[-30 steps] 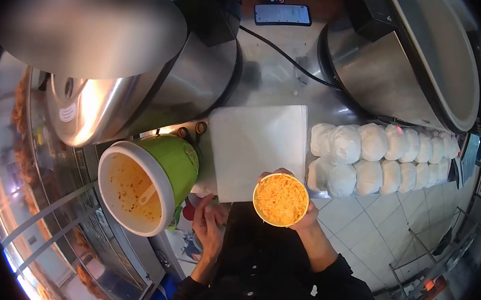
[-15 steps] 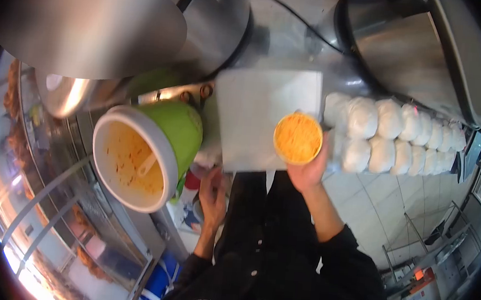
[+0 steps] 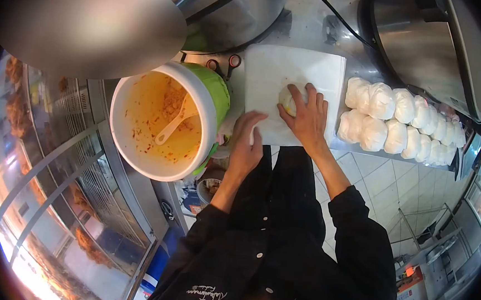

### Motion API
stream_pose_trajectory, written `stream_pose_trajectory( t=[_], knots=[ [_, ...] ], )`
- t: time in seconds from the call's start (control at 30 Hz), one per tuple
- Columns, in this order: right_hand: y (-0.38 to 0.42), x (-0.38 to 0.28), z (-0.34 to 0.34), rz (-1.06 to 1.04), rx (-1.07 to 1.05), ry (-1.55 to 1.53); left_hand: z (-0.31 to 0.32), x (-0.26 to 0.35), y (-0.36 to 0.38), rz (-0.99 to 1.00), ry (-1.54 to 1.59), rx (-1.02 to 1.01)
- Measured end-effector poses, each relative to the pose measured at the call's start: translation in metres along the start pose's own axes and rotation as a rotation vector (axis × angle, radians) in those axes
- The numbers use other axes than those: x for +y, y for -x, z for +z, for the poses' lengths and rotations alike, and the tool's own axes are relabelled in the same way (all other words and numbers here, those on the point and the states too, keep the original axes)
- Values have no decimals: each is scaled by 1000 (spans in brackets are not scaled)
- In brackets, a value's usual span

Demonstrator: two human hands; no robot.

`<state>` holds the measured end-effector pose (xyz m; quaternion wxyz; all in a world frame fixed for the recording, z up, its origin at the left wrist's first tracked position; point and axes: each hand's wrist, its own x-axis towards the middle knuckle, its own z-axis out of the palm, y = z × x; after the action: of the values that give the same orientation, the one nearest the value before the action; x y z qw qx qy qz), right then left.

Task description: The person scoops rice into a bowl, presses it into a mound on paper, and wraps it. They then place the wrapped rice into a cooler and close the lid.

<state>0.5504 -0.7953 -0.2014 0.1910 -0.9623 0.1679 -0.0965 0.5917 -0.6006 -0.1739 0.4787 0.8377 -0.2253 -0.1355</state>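
Observation:
My right hand [image 3: 308, 114] is over a small round pale tub [image 3: 286, 102] on a stack of white paper sheets [image 3: 268, 74], its fingers curved around the tub. The tub appears turned over, and no orange shreds show. My left hand [image 3: 245, 145] is at the left edge of the sheets, fingers bent and thumb apart, with nothing visible in it. Left of it stands a tilted green bucket with a white rim [image 3: 211, 134]. Inside are orange-red food residue and a white scoop [image 3: 170, 127].
White wrapped bundles [image 3: 372, 134] lie in two rows to the right of the paper. Scissors [image 3: 224, 65] lie behind the bucket. Large steel vessels [image 3: 425, 57] stand at the back. A glass display case [image 3: 81, 194] borders the left, and tiled floor [image 3: 386, 177] shows below.
My right hand has brought the tub, earlier face up with orange shreds, down onto the paper. My left hand has risen from below to the paper's left edge. The view has shifted.

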Motion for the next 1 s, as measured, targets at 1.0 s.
stream_pose_trajectory(
  t=[1.0],
  knots=[
    [-1,-15,-14,48,-144,-24,20,-12,-26,81,-250,-139]
  ],
)
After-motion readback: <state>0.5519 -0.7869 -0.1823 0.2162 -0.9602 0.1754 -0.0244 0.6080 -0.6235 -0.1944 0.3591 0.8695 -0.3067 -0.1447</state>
